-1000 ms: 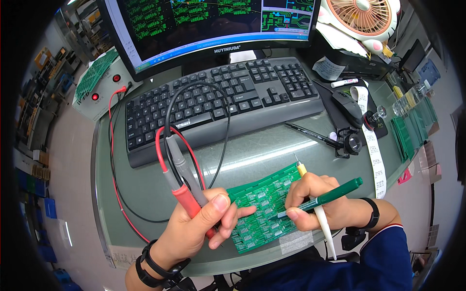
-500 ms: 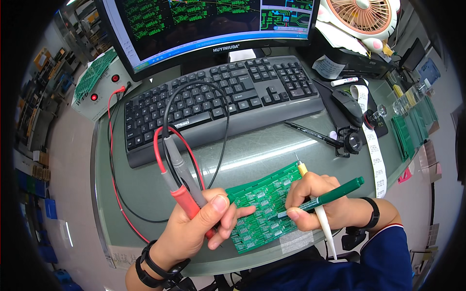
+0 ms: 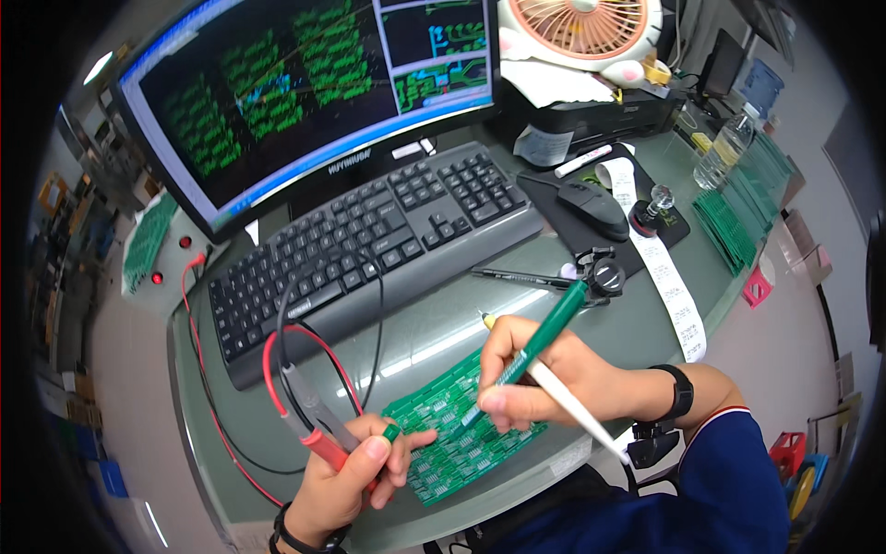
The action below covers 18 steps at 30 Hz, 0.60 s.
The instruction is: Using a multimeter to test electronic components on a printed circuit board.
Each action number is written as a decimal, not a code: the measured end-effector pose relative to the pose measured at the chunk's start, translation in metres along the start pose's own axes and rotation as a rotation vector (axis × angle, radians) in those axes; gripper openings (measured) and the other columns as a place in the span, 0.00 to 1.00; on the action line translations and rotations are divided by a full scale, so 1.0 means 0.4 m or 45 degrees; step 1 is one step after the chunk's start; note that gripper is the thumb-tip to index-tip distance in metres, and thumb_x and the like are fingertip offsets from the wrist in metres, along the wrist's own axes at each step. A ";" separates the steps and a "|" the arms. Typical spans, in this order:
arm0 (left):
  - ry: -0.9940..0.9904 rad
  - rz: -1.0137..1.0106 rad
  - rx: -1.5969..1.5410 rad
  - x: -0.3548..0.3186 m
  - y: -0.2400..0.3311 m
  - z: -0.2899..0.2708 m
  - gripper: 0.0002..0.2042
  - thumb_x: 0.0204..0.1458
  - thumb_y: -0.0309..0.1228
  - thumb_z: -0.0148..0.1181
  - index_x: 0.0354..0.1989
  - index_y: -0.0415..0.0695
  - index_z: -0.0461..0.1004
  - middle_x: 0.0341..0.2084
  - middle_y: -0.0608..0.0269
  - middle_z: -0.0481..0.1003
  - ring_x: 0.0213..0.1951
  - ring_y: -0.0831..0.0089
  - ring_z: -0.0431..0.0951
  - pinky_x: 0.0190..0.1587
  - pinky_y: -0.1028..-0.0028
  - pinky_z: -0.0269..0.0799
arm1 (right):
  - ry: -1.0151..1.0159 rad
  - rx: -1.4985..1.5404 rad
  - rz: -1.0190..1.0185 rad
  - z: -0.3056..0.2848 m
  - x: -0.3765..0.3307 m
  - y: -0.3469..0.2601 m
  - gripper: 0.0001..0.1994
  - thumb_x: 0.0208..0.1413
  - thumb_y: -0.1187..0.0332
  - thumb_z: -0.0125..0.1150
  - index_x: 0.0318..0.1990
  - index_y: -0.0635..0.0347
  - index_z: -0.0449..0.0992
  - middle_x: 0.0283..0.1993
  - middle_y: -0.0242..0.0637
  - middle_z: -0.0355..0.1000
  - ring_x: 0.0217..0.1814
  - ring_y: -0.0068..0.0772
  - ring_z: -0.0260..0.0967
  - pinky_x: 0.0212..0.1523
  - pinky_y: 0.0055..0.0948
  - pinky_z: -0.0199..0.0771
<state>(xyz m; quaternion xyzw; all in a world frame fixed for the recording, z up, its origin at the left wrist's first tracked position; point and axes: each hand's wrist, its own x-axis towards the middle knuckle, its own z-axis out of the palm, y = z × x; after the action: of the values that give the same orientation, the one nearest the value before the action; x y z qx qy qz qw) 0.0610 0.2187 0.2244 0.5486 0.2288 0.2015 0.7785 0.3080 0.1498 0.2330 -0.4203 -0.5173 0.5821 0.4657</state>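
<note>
A green panel of many small circuit boards (image 3: 452,452) lies on the desk between my hands. My left hand (image 3: 355,471) is closed around a red test probe (image 3: 323,449) and a grey test probe (image 3: 312,399). It also pinches a small green pen cap (image 3: 391,431), and one of its fingers rests on the panel's left part. Above the panel, my right hand (image 3: 563,374) grips an uncapped green marker (image 3: 552,325), tip down at the boards. Held in the same hand, a slim white tool (image 3: 580,417) slants across the palm; its yellow end pokes out past the fingers.
Behind the panel is a black keyboard (image 3: 369,245) below a monitor (image 3: 268,102). Probe leads loop in front of it and run to a box with red sockets (image 3: 166,254). At right lie a mouse (image 3: 592,210), a loupe (image 3: 604,277), a paper strip (image 3: 672,295) and stacked green boards (image 3: 724,231).
The whole view has turned and shifted. My right hand has tipped the green marker steeper, its point down toward the panel. My left hand keeps its hold on the probes and cap.
</note>
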 end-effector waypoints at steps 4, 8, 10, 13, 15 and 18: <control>-0.068 -0.061 -0.011 0.002 0.005 0.005 0.13 0.64 0.36 0.44 0.31 0.40 0.66 0.19 0.70 0.65 0.15 0.86 0.61 0.62 0.57 0.64 | 0.038 0.236 -0.001 -0.011 0.003 -0.009 0.09 0.61 0.68 0.58 0.40 0.61 0.65 0.29 0.34 0.73 0.29 0.19 0.71 0.30 0.19 0.72; -0.158 -0.119 -0.031 0.010 0.005 0.011 0.13 0.64 0.36 0.45 0.31 0.40 0.66 0.23 0.69 0.66 0.15 0.86 0.62 0.60 0.59 0.66 | 0.048 0.288 -0.089 -0.010 -0.005 0.001 0.09 0.61 0.68 0.57 0.41 0.62 0.64 0.31 0.36 0.74 0.29 0.20 0.72 0.32 0.20 0.74; -0.178 -0.131 -0.036 0.019 0.002 0.023 0.13 0.64 0.36 0.46 0.31 0.39 0.66 0.24 0.67 0.67 0.15 0.86 0.62 0.60 0.60 0.67 | 0.086 0.245 -0.085 -0.017 -0.020 -0.001 0.09 0.61 0.68 0.57 0.41 0.62 0.65 0.31 0.36 0.74 0.30 0.21 0.72 0.32 0.20 0.74; -0.222 -0.066 0.131 0.001 0.005 0.033 0.13 0.64 0.38 0.46 0.32 0.42 0.67 0.21 0.70 0.65 0.14 0.86 0.60 0.46 0.68 0.75 | -0.069 0.248 -0.253 -0.009 -0.011 0.028 0.06 0.62 0.70 0.55 0.42 0.61 0.66 0.35 0.35 0.69 0.36 0.24 0.74 0.33 0.22 0.76; -0.036 -0.293 0.013 -0.038 -0.020 -0.012 0.07 0.59 0.29 0.51 0.39 0.39 0.72 0.29 0.62 0.74 0.25 0.75 0.73 0.35 0.74 0.72 | -0.152 0.243 -0.265 0.003 -0.003 0.045 0.10 0.61 0.66 0.59 0.42 0.61 0.67 0.36 0.32 0.68 0.37 0.20 0.72 0.35 0.21 0.76; 0.227 -0.227 0.255 -0.080 0.011 0.034 0.07 0.59 0.32 0.53 0.35 0.41 0.70 0.21 0.68 0.70 0.15 0.82 0.64 0.22 0.80 0.65 | -0.234 0.274 -0.449 0.059 0.037 0.063 0.16 0.57 0.59 0.64 0.36 0.59 0.65 0.26 0.30 0.70 0.27 0.20 0.71 0.23 0.22 0.70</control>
<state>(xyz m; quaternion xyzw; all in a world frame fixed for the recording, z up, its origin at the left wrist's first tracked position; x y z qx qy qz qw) 0.0424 0.1915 0.2370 0.5810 0.3638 0.1558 0.7112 0.2793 0.1583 0.2104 -0.2164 -0.5578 0.5793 0.5536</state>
